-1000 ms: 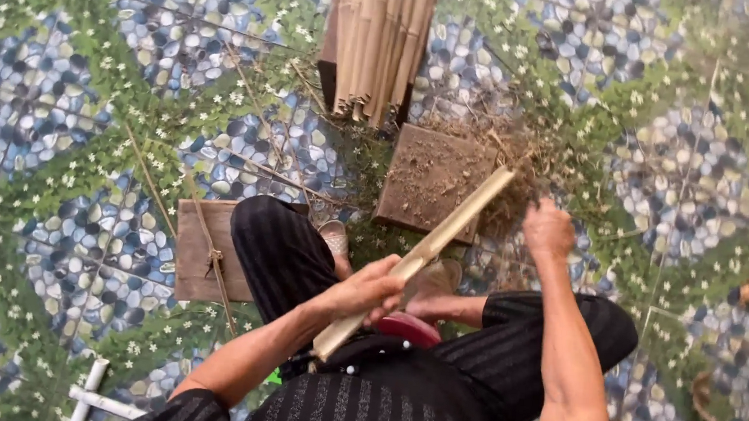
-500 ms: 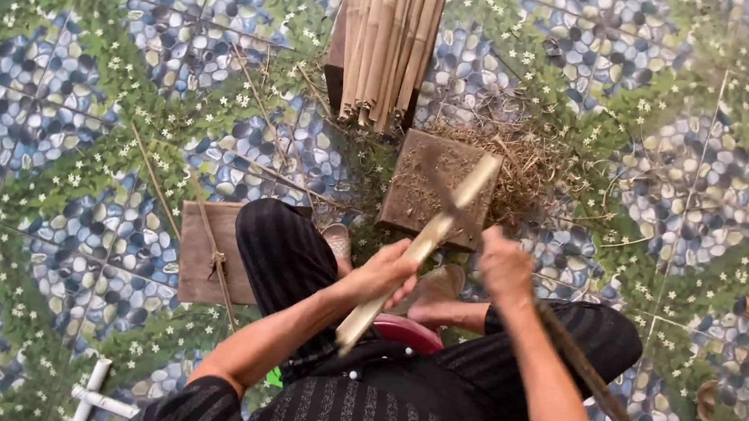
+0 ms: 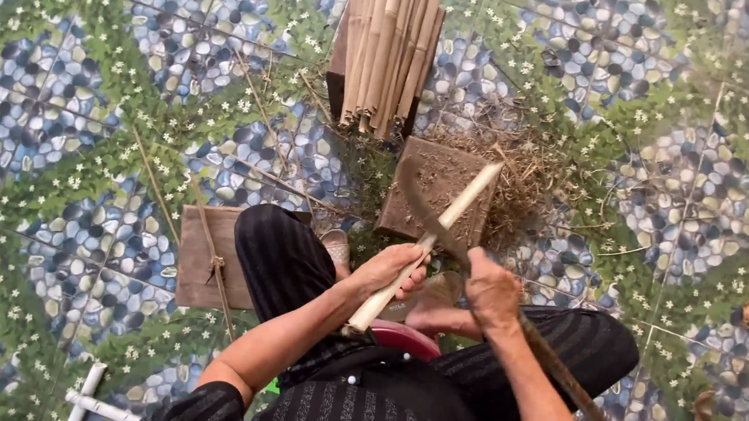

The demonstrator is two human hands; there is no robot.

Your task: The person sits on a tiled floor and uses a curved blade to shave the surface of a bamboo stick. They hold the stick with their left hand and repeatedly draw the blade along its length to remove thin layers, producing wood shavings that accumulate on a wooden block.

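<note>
Step in hand, judged from the pose: shaving a bamboo stick (image 3: 430,241) with a curved blade (image 3: 433,217).

- Left hand (image 3: 392,271): closed around the lower half of the bamboo stick, held slanted, upper end resting over the wooden block (image 3: 423,174).
- Right hand (image 3: 492,291): closed around the handle of the curved blade; long handle (image 3: 575,391) running back past the right forearm toward the lower right edge.
- Blade position: crossing the stick just above the left hand; contact likely, exact edge angle not discernible.
- Surroundings: heap of dry shavings (image 3: 531,175) beside the block; bundle of bamboo slats (image 3: 387,45) standing just beyond it; flat board (image 3: 199,254) by the left knee; 1 thin sliver across the patterned tile floor (image 3: 57,120).

Next move, as judgement: stroke directed away from the left hand, toward the block end. Firm hold on the stick required, fingers kept below the blade line. Shallow angle advised to prevent digging in.
</note>
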